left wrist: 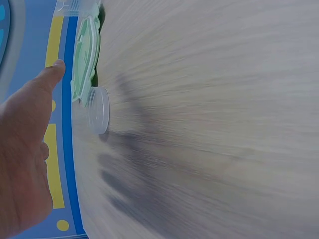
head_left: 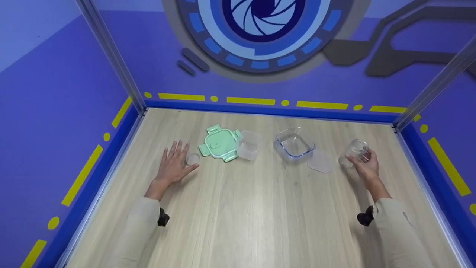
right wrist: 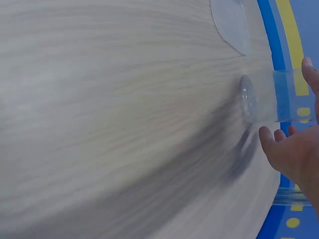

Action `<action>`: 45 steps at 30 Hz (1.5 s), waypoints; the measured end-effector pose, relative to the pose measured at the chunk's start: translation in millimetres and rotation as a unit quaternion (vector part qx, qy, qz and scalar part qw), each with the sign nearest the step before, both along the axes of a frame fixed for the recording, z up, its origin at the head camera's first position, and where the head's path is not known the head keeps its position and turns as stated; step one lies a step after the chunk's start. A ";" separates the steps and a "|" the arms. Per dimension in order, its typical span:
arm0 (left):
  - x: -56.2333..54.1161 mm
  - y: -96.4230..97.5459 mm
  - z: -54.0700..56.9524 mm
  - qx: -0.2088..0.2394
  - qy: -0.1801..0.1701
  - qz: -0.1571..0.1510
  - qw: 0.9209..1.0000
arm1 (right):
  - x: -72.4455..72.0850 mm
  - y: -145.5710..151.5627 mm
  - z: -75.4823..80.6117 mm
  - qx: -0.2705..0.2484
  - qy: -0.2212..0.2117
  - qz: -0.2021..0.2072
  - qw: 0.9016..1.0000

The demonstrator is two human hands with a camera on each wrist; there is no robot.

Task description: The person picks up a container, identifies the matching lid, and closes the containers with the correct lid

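Observation:
My left hand has straight, spread fingers beside a small round clear lid. In the head view the lid sits between thumb and forefinger; whether they touch it I cannot tell. The left wrist view shows the thumb and, lower on the table, the same lid. On the right, a clear jar stands upright with its base on or near the table. My right hand curls round it, thumb on the left and fingers on the right. Exact contact is unclear in the right wrist view of the jar.
Beside the left hand lies a green clip lid, with a frosted square container against its right edge. Further right are a clear square glass container and a flat translucent lid. Blue-purple walls border the wooden table.

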State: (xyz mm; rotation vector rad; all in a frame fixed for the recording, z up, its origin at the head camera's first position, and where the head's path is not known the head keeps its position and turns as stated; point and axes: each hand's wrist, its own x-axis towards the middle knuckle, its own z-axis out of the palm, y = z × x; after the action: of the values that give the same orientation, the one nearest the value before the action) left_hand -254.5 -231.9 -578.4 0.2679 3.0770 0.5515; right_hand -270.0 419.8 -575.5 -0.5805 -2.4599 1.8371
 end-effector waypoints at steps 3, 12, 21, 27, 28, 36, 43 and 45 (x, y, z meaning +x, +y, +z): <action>1.0 0.7 -1.4 -0.001 0.002 -0.002 1.000 | 2.2 -0.9 -4.6 0.017 0.008 -0.004 1.000; 2.1 0.3 -5.0 -0.014 0.007 -0.006 1.000 | 8.7 1.9 -10.3 0.049 0.017 0.007 0.999; 3.6 3.1 -3.1 -0.007 0.000 -0.007 1.000 | 22.8 6.7 -5.4 0.077 0.020 0.070 0.994; 5.9 5.4 -2.7 -0.003 -0.006 -0.012 1.000 | 33.0 -1.7 -1.5 0.076 0.014 0.087 0.993; 6.2 6.0 -2.6 -0.001 -0.005 -0.013 1.000 | 34.6 -3.9 -0.8 0.072 0.015 0.090 0.993; 8.7 8.9 -2.0 -0.006 -0.009 -0.017 1.000 | 40.0 -32.6 5.6 0.081 0.041 0.126 0.988; 12.1 11.5 -3.2 -0.019 0.003 -0.021 1.000 | 48.5 -66.2 13.0 0.053 0.072 0.170 0.981; 12.8 12.8 -3.8 -0.022 0.004 -0.022 1.000 | 50.1 -75.5 13.1 0.042 0.081 0.178 0.980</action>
State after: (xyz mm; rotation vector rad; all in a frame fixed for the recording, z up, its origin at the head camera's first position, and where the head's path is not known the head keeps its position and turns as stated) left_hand -241.6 -219.1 -582.2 0.3371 3.0782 0.4809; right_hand -219.8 344.2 -562.5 0.0210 -2.6451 1.7850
